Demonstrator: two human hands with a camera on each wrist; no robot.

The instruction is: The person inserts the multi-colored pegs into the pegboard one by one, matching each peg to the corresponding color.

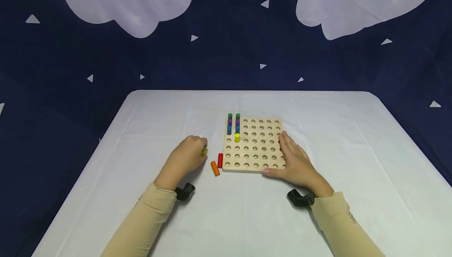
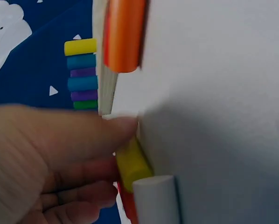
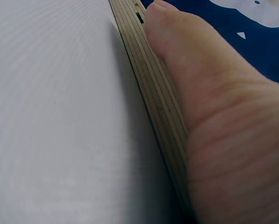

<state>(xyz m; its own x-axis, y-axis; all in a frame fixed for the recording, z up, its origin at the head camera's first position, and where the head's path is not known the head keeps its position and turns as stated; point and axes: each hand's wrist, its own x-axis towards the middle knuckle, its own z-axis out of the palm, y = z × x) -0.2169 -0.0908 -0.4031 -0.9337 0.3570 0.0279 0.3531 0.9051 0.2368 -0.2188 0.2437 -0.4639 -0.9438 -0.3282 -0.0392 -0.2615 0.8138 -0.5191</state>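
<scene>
Head view: at the white table (image 1: 328,131), a person's left hand (image 1: 187,155) pinches a yellow peg (image 1: 204,152), just left of a wooden pegboard (image 1: 241,144). The right hand (image 1: 296,163) lies with fingers extended along the board's right side, thumb at the near edge, pinching nothing. A second yellow peg (image 1: 237,137) stands in the second column; the hole (image 1: 228,140) to its left is bare and would, I judge, make a matching seat.

Left wrist view: thumb and fingers close on the yellow peg's upper part. A pale peg (image 2: 156,200) sits right by its lower end, so lifting clear before swinging across seems wise, then lowering upright.

Right wrist view: the thumb (image 3: 177,42) rests along the board's layered edge; steady, light pressure there should stop it sliding. The other fingers are hidden.
</scene>
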